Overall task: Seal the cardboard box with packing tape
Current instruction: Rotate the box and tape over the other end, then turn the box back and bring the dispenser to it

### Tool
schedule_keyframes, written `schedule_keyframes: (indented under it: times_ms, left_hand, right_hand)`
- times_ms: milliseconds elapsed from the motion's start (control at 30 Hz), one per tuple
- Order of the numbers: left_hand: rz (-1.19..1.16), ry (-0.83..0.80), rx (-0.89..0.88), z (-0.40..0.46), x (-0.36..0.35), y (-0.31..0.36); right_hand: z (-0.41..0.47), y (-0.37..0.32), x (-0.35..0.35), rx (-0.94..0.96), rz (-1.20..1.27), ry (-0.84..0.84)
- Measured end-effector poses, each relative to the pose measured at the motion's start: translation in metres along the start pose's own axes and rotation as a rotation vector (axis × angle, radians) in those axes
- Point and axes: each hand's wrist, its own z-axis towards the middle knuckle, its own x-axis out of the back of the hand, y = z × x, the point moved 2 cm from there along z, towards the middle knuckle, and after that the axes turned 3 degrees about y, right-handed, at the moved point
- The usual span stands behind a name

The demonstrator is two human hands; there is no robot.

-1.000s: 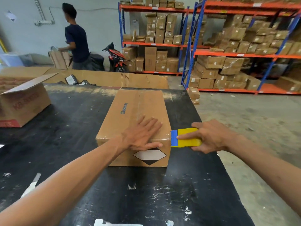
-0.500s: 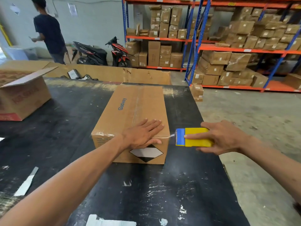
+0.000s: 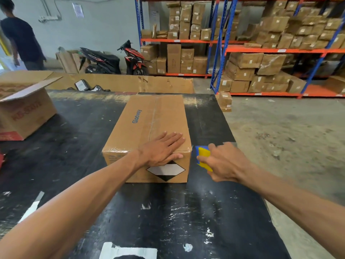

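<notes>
A closed brown cardboard box (image 3: pixel 149 120) with blue lettering and a black-and-white diamond label lies lengthwise on the black table (image 3: pixel 78 146). Clear tape runs along its top seam and across its near top edge. My left hand (image 3: pixel 162 149) lies flat on the near right part of the lid, thumb over the front edge. My right hand (image 3: pixel 225 161) grips a yellow and blue tape dispenser (image 3: pixel 202 157) just off the box's near right corner, its blue end close to the box's side. The tape roll itself is hidden by my hand.
An open red-printed carton (image 3: pixel 26 111) stands at the table's left. A long cardboard sheet (image 3: pixel 130 83) lies behind the table. A person (image 3: pixel 20 38) stands far left by two scooters (image 3: pixel 115 58). Shelving racks (image 3: pixel 270 51) full of boxes line the right. Paper scraps (image 3: pixel 31 206) lie on the near table.
My right hand with the dispenser pulled away to the right, then came back toward the box's near right corner and tilted downward. My left hand stayed flat on the lid. The person walked left.
</notes>
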Motion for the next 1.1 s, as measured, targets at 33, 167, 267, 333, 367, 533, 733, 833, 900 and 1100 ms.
schedule_keyframes:
  times_ms: [33,167,267,333,367,533,733,833,900,1100]
  left_hand:
    - [-0.003,-0.007,0.002,-0.001,0.000,0.001]
    - [0.004,0.075,0.135,0.006,0.013,0.023]
    - [-0.009,0.172,0.442,0.033,0.012,0.063]
    - [-0.066,0.181,0.607,0.046,0.006,0.078]
    - [-0.063,0.180,0.640,0.049,0.004,0.078]
    - [0.009,0.137,0.527,0.046,-0.001,0.065]
    - [-0.164,0.037,0.202,0.000,0.014,0.008]
    - [-0.317,-0.029,0.164,-0.026,0.033,-0.033]
    - [-0.243,0.031,0.194,-0.029,0.039,-0.043]
    - [-0.048,-0.044,0.470,-0.021,-0.002,-0.028]
  right_hand:
    - [-0.001,-0.008,-0.002,-0.016,0.003,-0.036]
    - [-0.005,-0.013,-0.004,-0.113,0.046,-0.132]
    - [-0.007,0.000,-0.004,-0.185,0.018,-0.160]
    - [-0.012,0.007,-0.008,-0.235,0.015,-0.178]
    - [-0.013,0.009,-0.011,-0.263,0.023,-0.172]
    - [-0.013,0.007,-0.014,-0.378,0.156,-0.152]
    - [-0.001,0.002,-0.011,-0.572,0.705,-0.204]
    - [0.012,-0.006,-0.006,-0.552,0.937,-0.232]
    - [0.023,-0.017,-0.004,-0.530,1.083,-0.226]
    - [0.045,-0.053,-0.014,-0.531,1.247,-0.349]
